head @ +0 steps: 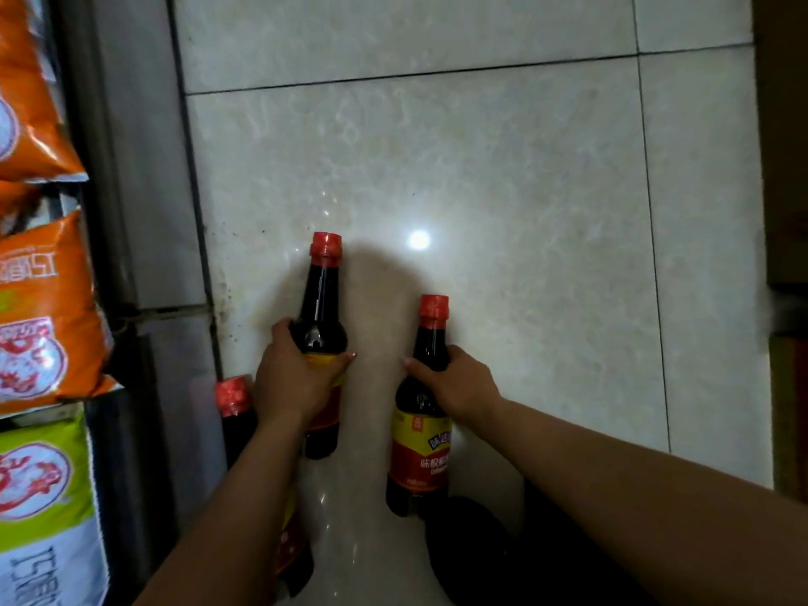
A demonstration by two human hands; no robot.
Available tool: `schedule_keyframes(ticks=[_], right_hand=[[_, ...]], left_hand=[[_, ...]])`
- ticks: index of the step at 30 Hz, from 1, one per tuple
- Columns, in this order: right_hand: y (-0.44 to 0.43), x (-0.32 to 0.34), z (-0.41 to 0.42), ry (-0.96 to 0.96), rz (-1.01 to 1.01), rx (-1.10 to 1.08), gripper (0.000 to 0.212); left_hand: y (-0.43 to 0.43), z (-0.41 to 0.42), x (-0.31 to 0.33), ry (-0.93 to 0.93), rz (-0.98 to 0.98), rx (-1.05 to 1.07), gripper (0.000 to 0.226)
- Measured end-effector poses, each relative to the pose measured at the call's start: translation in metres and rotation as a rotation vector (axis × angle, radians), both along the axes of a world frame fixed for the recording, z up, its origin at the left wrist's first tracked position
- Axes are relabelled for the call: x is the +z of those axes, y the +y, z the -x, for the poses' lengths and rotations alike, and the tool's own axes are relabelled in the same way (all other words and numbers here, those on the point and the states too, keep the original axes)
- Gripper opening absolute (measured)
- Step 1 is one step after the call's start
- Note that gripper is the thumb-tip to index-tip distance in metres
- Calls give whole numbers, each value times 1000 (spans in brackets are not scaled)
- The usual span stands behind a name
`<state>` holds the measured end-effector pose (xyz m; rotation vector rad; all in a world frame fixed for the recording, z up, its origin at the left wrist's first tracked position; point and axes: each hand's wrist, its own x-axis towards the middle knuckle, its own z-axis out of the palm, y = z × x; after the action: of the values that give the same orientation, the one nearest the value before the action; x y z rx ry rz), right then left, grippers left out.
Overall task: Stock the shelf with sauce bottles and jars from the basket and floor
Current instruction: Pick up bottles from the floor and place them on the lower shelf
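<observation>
The fingers (282, 328) of the left hand (293, 380) are wrapped round the shoulder of a tall dark-brown sauce bottle with a red cap (321, 295). The thumb is laid across the top of its yellow-and-red label, nail showing, and the curled fingers are seen on the opposite side. The wrist is held straight, and the bare left forearm (227, 518) is stretched in from the lower left edge.

The fingers (457, 352) of the right hand (459, 382) are closed round the shoulder of a second dark-brown red-capped sauce bottle (419, 452), just below its neck. The thumb is pointed towards the other bottle. The yellow-and-red label is left uncovered below the hand. The bare right forearm (612, 474) is extended from the lower right corner.

Both bottles are seen over a glossy pale marble-patterned tiled floor (481, 168), near each other but apart, caps pointed away from the person. Whether their bases touch the floor cannot be told.

A third red-capped dark bottle (234, 393) is seen beside the left wrist, largely hidden under the left forearm. It is close to the grey metal shelf base (144, 190) along the left. Orange printed plastic bags (39, 299) and a green-and-white printed bag (39, 496) are stacked on that shelf.
</observation>
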<state>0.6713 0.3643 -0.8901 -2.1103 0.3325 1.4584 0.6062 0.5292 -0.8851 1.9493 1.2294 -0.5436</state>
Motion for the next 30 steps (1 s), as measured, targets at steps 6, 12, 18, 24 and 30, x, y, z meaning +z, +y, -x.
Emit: schedule_keyframes(ticks=[6,12,18,24,30], right_hand=[[5,6,2,35,-86,21,54],[-9,45,-7,22,-183,154,51],[-18,95,-27,-73,-220,149,46],[-27,174,-56,-184,-291,157,39],[-33,269,-82,-273,-321,97,42]], left_hand=[[-11,3,5,-59,18,82,69],[-27,3,33,-151,103,229,60],[-31,0,86,-275,130,198,61],[-37,-11,173,-397,131,180,63],[-46,-28,267,-485,130,156,61]])
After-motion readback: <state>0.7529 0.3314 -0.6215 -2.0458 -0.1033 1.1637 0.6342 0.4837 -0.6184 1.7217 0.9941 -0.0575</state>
